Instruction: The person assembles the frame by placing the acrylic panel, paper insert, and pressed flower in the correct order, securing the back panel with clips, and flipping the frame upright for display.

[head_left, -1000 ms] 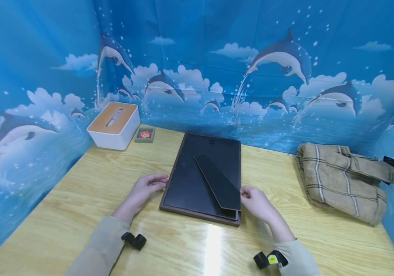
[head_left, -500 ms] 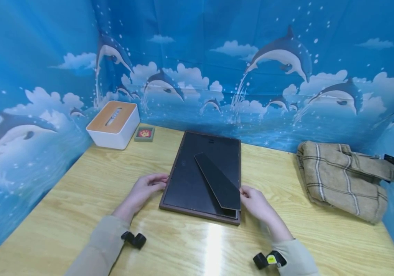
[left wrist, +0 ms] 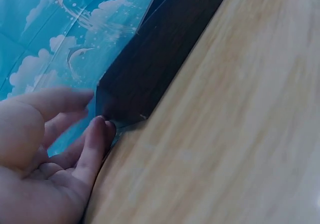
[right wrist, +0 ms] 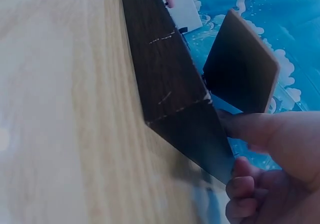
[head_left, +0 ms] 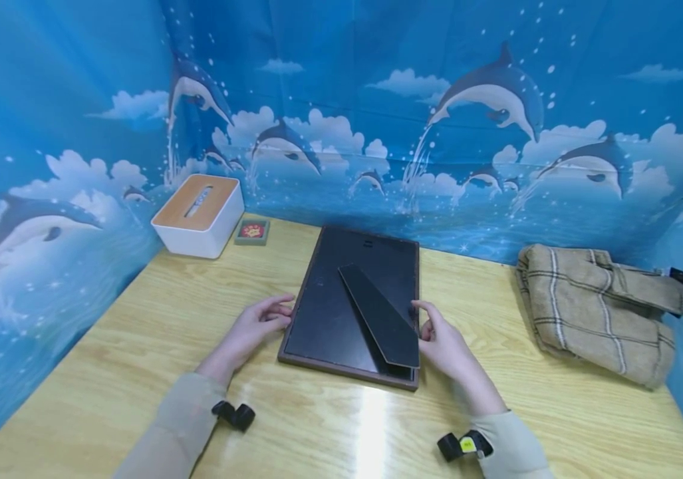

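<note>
A picture frame lies back side up on the table, its dark brown edge facing me. Its black stand sticks up at a slant from the backing. At the frame's left side, my left hand has loosely bent fingers; fingertips touch the frame's lower edge in the left wrist view. My right hand is at the right side, its index finger reaching onto the backing's edge. In the right wrist view, the thumb lies against the frame's rim beside the stand, with other fingers bent along the side.
At the back left stand a white tissue box with a wooden lid and a small green square item with a red top. A folded plaid cloth bag lies at the right. A dolphin-print curtain surrounds the wooden table.
My right index finger has stretched forward along the frame's right edge, away from the stand's lower corner. The left hand, the frame and the stand stay about where they were.
</note>
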### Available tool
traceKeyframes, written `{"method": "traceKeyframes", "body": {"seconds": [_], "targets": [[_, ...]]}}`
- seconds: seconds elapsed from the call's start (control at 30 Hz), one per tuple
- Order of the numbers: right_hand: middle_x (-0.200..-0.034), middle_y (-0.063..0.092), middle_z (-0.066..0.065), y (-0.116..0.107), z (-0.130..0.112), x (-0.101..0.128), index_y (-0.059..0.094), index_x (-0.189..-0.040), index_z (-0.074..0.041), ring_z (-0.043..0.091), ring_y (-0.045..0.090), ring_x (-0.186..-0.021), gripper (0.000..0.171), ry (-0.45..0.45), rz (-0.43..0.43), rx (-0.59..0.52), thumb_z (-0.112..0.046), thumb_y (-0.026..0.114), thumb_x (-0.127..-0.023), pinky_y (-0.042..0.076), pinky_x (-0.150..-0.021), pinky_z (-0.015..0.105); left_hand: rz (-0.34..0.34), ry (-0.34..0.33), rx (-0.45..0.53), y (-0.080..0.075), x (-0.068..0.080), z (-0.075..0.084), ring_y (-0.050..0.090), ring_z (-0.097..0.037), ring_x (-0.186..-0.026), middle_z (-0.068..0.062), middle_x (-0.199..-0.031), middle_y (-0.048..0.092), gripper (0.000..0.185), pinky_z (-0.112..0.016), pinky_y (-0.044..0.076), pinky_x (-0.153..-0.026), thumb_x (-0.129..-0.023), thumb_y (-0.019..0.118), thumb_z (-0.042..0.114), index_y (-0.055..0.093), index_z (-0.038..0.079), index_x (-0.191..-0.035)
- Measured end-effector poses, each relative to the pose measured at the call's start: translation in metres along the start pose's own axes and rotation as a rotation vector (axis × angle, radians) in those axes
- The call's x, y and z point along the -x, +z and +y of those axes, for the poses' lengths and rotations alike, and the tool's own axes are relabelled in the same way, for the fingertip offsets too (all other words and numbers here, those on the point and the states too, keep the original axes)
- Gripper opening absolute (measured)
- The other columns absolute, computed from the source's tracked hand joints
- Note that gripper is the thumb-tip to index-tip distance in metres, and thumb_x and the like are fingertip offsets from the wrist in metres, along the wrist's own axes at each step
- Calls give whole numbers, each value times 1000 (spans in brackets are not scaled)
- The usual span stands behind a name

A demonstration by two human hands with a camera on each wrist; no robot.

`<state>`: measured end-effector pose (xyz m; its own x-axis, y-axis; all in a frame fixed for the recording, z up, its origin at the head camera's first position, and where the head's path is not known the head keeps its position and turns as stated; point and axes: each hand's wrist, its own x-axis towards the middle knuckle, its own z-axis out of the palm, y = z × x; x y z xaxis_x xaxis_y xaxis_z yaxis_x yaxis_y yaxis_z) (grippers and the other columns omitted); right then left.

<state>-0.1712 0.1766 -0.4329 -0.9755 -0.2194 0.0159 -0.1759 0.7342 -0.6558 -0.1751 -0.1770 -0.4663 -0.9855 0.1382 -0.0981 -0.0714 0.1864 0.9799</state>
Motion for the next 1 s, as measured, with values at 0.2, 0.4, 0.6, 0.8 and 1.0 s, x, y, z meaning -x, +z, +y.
{"method": "traceKeyframes", "body": {"seconds": [0.2, 0.4, 0.6, 0.8, 1.0], "targets": [[-69, 52, 0, 0, 2, -3, 40, -136, -17, 12, 47, -62, 64, -33, -45, 14, -7, 64, -78, 41, -55, 26, -86, 94, -189, 3, 3, 5, 52, -20, -92, -11, -109, 52, 51, -33, 45, -82, -83, 66, 20, 49, 20, -131], [-70, 52, 0, 1, 5, -4, 43, -136, -15, 13, 47, -64, 58, -14, -77, 8, -10, 62, -82, 40, -55, 26, -117, 124, -412, 9, 2, 11, 46, -17, -88, -9, -103, 46, 49, -32, 42, -78, -87, 59, 18, 45, 23, -133], [-69, 49, 1, -1, 2, -4, 41, -137, -14, 14, 43, -61, 54, -3, -120, 31, -9, 57, -85, 37, -51, 25, -113, 92, -523, 15, -1, 17, 42, -18, -85, -8, -99, 43, 50, -31, 40, -73, -88, 56, 19, 42, 24, -135], [-68, 43, 2, -2, -1, -4, 37, -139, -15, 14, 39, -58, 56, -20, -180, 122, -4, 48, -85, 34, -49, 26, -130, 95, -505, 18, 0, 22, 39, -19, -81, -8, -96, 42, 48, -30, 38, -68, -88, 58, 17, 45, 17, -134], [-68, 43, 2, -1, -2, -5, 37, -139, -13, 15, 39, -58, 56, -21, -170, 126, -4, 48, -85, 34, -49, 27, -124, 95, -471, 17, -1, 21, 41, -19, -81, -9, -97, 42, 47, -29, 38, -69, -87, 58, 16, 46, 16, -133]]}}
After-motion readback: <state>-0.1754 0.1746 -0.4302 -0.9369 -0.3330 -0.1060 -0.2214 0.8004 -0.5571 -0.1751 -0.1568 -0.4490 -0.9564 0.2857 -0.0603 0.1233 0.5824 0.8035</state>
